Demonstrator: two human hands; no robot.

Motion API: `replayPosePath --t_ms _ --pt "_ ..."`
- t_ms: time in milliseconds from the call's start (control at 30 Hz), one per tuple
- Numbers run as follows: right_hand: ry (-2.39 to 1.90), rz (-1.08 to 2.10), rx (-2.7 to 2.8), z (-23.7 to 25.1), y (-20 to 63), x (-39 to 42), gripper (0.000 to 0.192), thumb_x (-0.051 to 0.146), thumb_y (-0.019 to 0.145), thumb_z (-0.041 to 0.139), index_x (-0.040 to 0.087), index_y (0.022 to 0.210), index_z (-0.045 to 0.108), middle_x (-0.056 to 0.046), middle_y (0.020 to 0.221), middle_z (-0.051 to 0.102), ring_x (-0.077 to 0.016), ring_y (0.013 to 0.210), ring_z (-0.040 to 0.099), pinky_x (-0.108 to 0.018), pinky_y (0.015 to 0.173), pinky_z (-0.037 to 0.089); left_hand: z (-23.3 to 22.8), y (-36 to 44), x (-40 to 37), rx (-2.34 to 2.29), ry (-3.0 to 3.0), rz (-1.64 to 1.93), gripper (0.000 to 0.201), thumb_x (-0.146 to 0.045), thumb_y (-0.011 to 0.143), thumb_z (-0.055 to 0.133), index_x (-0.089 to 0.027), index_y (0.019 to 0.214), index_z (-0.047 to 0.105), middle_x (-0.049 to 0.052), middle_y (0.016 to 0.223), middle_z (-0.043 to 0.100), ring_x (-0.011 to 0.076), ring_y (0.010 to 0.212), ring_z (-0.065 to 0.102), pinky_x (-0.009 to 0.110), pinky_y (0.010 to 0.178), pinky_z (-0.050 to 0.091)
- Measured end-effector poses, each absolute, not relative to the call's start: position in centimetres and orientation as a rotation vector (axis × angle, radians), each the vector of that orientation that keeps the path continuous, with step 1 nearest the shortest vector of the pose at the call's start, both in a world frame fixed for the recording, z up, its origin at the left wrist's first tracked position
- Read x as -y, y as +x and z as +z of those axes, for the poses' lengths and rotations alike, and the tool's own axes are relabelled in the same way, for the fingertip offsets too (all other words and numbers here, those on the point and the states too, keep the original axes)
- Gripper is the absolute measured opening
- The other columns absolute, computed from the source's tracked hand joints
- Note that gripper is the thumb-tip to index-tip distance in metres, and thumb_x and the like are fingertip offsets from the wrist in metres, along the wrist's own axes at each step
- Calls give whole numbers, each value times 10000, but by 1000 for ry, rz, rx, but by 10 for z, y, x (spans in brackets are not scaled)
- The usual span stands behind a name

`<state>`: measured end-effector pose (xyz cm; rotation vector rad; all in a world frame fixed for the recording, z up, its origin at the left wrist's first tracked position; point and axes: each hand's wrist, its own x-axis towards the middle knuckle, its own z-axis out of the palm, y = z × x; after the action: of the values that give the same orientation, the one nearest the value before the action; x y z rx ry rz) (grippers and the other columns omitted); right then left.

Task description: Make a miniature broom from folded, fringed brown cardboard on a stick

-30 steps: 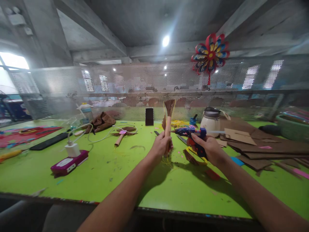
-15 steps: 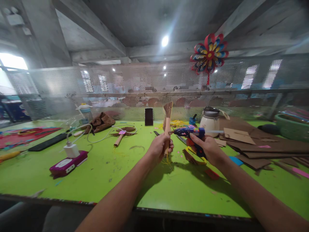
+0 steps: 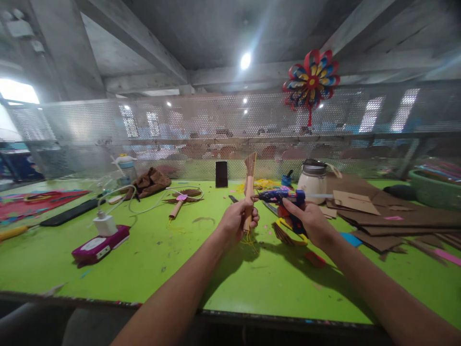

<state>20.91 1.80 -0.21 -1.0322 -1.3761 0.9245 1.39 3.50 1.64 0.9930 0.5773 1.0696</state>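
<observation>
My left hand [image 3: 242,217] is closed round a folded brown cardboard fan [image 3: 249,185], held upright with its pleats spreading a little at the top and yellow string dangling below. In my right hand [image 3: 312,222] is a blue hot glue gun [image 3: 283,196], its nozzle pointing left at the fan's handle. Whether the nozzle touches the handle, I cannot tell. A clear glue stick [image 3: 319,196] pokes out of the gun's back. Under the gun lie pleated brown card [image 3: 286,235] and yellow-handled scissors [image 3: 300,239]. Left of my hands rests a finished-looking round fan [image 3: 176,209] with a pink centre.
Brown cardboard sheets [image 3: 382,223] and a green basket [image 3: 434,190] take up the right side. A cream jar [image 3: 311,181] and a phone [image 3: 221,174] stand at the back. On the left are a purple power strip [image 3: 101,245], its cable and a brown cloth [image 3: 151,182].
Both hands stay nearly in place, with the glue gun's nozzle still at the fan's handle. The whole view has shifted very slightly.
</observation>
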Motion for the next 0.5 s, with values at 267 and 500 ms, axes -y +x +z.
replayPosePath --t_ms 267,500 --pt "-1018 902 1415 -7 212 -22 424 543 788 617 135 678 652 3 480 505 -72 428 404 -218 414 263 15 14 -38 -576 982 1063 132 -148 742 484 -139 873 481 -1 589 489 83 483 464 134 380 331" --pt "-1041 917 1371 -1 208 -17 451 568 765 629 126 679 655 5 486 492 -71 433 396 -220 420 265 16 14 -36 -563 1027 1048 260 -150 750 486 -128 1009 488 -11 582 482 83 485 455 135 396 331"
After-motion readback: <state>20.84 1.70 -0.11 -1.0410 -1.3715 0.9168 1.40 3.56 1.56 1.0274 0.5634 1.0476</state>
